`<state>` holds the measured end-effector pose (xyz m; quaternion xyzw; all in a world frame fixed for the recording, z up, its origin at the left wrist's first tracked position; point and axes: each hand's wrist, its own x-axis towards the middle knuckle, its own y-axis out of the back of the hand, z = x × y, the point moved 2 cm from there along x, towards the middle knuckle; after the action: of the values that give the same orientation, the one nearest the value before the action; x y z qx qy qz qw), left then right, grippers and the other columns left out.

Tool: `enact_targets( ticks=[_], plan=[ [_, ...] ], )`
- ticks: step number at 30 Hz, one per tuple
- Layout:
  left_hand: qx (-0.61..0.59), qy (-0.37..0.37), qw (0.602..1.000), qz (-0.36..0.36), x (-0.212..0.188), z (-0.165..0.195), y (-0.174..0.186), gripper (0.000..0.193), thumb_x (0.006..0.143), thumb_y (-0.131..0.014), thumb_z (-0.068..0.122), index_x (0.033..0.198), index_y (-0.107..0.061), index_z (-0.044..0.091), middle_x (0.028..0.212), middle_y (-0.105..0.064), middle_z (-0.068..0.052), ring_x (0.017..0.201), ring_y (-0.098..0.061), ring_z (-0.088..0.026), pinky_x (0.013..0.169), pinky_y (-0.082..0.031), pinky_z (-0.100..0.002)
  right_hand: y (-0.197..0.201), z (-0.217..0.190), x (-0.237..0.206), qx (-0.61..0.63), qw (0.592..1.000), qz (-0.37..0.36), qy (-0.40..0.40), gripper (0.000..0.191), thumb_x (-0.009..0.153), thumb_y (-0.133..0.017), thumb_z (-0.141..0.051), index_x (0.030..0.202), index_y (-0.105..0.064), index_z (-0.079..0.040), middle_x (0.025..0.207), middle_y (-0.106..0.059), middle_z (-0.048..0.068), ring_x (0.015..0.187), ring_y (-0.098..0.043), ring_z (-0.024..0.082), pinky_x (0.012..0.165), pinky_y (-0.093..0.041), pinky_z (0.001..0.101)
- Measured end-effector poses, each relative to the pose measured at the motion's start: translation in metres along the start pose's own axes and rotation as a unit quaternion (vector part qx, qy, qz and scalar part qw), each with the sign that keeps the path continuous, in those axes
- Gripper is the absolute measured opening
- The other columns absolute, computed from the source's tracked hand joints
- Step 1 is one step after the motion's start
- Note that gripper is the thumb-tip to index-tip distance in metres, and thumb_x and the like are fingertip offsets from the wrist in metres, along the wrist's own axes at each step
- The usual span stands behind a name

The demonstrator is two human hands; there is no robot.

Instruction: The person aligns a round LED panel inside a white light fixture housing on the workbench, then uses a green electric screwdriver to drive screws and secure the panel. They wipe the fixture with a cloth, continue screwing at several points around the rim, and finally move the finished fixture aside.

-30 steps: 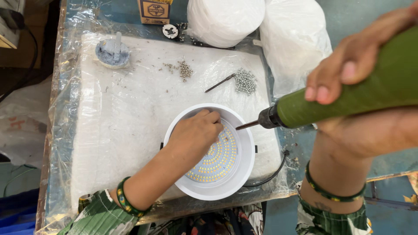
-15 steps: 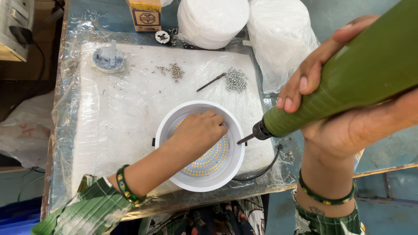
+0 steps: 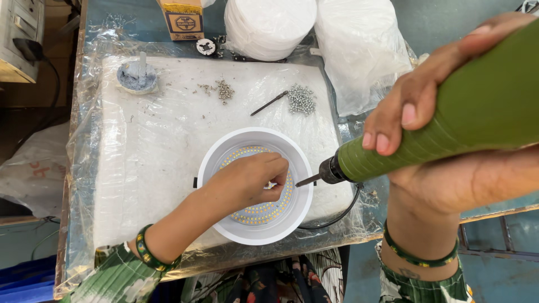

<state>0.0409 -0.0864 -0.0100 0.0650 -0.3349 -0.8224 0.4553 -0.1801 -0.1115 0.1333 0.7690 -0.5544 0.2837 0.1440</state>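
Head view, left hand [image 3: 247,182] pinched inside white lamp housing [image 3: 224,221], right hand [image 3: 443,151] gripping green screwdriver [image 3: 449,129]

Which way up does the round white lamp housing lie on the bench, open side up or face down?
Open side up. The lamp housing shows its LED board inside, and the left hand reaches into it.

Both forearms are bare below short sleeves of green cloth with thin pale stripes, showing at the bottom edge. The left hand [image 3: 247,182] has a green bangle with darker markings on its wrist [image 3: 147,251], next to a thin pale band. The right hand [image 3: 449,157] wears a similar green beaded bangle [image 3: 418,257], and a small dark mark shows on the forearm just below it.
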Motion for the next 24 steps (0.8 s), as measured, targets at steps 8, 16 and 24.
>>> enact_targets(
  ticks=[8, 16, 24],
  plan=[
    [-0.22, 0.049, 0.974, -0.021, 0.001, 0.004, 0.01, 0.03, 0.089, -0.073, 0.01, 0.109, -0.051, 0.007, 0.095, -0.078, -0.007, 0.094, -0.078, -0.019, 0.079, -0.06, -0.034, 0.01, -0.007, 0.002, 0.012, 0.999, -0.041, 0.02, 0.077, 0.095, -0.057, -0.073, 0.134, -0.044, -0.008, 0.081, -0.048, 0.008, 0.055, -0.053, 0.024, 0.051, -0.05, 0.0398],
    [-0.218, 0.023, 0.976, -0.008, 0.002, 0.003, 0.011, 0.035, 0.089, -0.071, 0.008, 0.114, -0.047, 0.007, 0.094, -0.077, -0.006, 0.09, -0.077, -0.02, 0.077, -0.057, -0.035, 0.028, -0.003, -0.005, 0.062, 0.998, -0.024, 0.02, 0.071, 0.1, -0.06, -0.065, 0.137, -0.044, -0.006, 0.083, -0.047, 0.006, 0.06, -0.054, 0.022, 0.056, -0.051, 0.0387],
    [-0.206, 0.019, 0.978, -0.015, 0.002, 0.004, 0.008, 0.033, 0.092, -0.069, 0.009, 0.116, -0.047, 0.007, 0.092, -0.077, -0.006, 0.09, -0.076, -0.021, 0.078, -0.058, -0.035, 0.032, -0.006, -0.005, 0.024, 0.999, -0.02, 0.03, 0.07, 0.1, -0.059, -0.068, 0.127, -0.046, -0.005, 0.083, -0.045, 0.005, 0.06, -0.052, 0.022, 0.056, -0.05, 0.0396]
  ],
)
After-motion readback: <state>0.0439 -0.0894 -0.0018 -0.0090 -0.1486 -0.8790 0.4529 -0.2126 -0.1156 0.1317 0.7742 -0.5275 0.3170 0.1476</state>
